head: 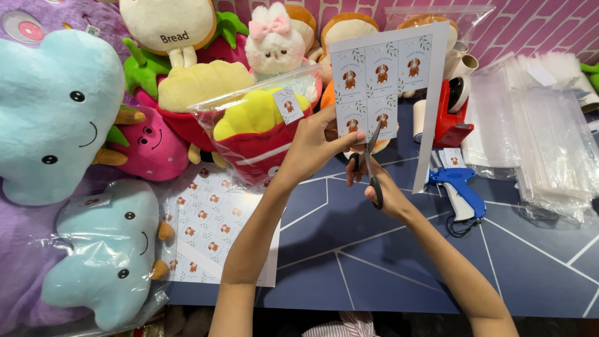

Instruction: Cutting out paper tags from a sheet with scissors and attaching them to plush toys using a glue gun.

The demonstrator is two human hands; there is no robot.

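Observation:
My left hand (315, 145) holds up a white printed sheet (399, 68) of small dog-picture labels by its lower left corner. My right hand (377, 181) grips black-handled scissors (369, 163), whose blades point up into the bottom edge of the sheet between two label columns. Both hands are raised above a dark blue table (374, 249) with white lines. Part of the sheet's lower left has been cut away, leaving a tall strip on the right.
Plush toys crowd the left and back, including a bagged red and yellow plush (256, 128) and two blue ones (56, 112). Another label sheet (215, 228) lies flat. A red tape dispenser (450, 115), blue tagging gun (460, 190) and stacked clear bags (543, 131) sit right.

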